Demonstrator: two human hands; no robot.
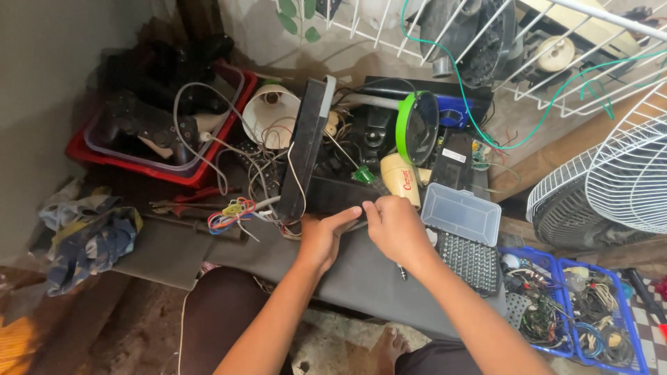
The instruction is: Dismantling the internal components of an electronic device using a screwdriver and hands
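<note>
My left hand [324,238] and my right hand [397,229] meet at the near edge of a black box-like device [340,196] lying on a grey mat [361,267]. Left thumb and fingers press on its front edge; the right hand covers its right corner. I cannot tell whether either hand truly grips it. A black flat panel [306,149] stands upright against the device, with wires hanging from it. A dark slim tool tip [402,273] pokes out below my right wrist.
A red tray [210,161] holding a clear tub of black game controllers sits far left. A bundle of coloured wires [229,214], a screwdriver bit case [464,239], blue baskets of cables [556,295], a white fan grille [625,180] and a crumpled cloth [87,239] surround the mat.
</note>
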